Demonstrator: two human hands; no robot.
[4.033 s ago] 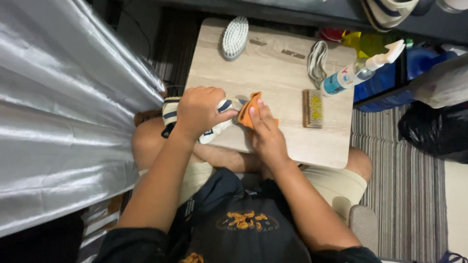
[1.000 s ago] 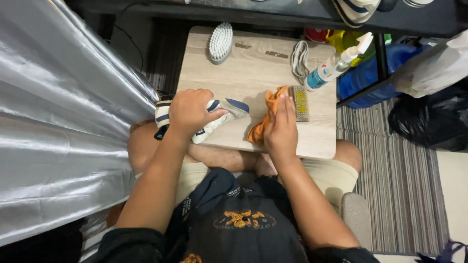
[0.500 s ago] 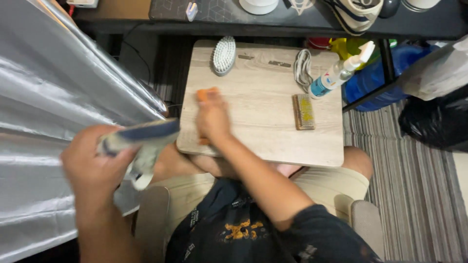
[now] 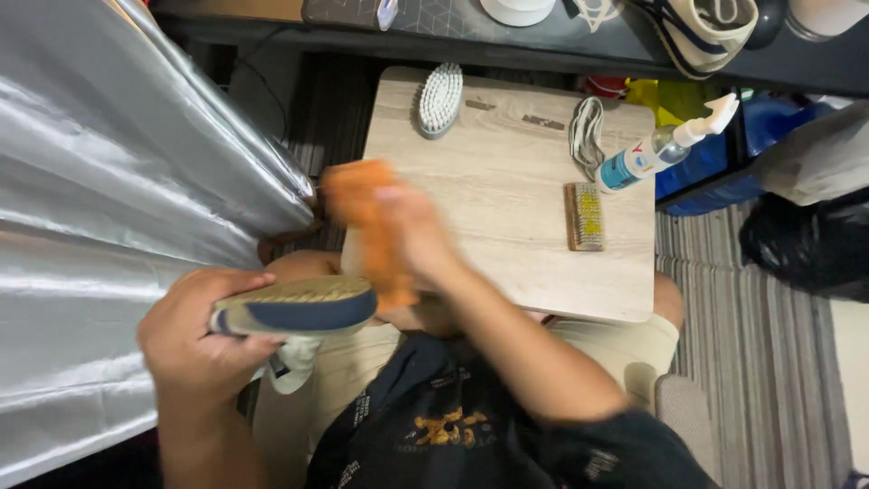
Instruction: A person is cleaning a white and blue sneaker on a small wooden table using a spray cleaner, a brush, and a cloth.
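Your left hand (image 4: 204, 340) grips the shoe (image 4: 294, 312) sole-up at lower left, so the sole is exposed. Your right hand (image 4: 412, 231), blurred mid-frame, fingers closed on the orange cloth (image 4: 367, 213) just above it.

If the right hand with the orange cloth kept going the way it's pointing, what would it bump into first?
The right hand is blurred, holding an orange cloth and pointing up and left across the wooden table's corner. Going on, it would probably meet the shiny silver curtain first, though depth is unclear.
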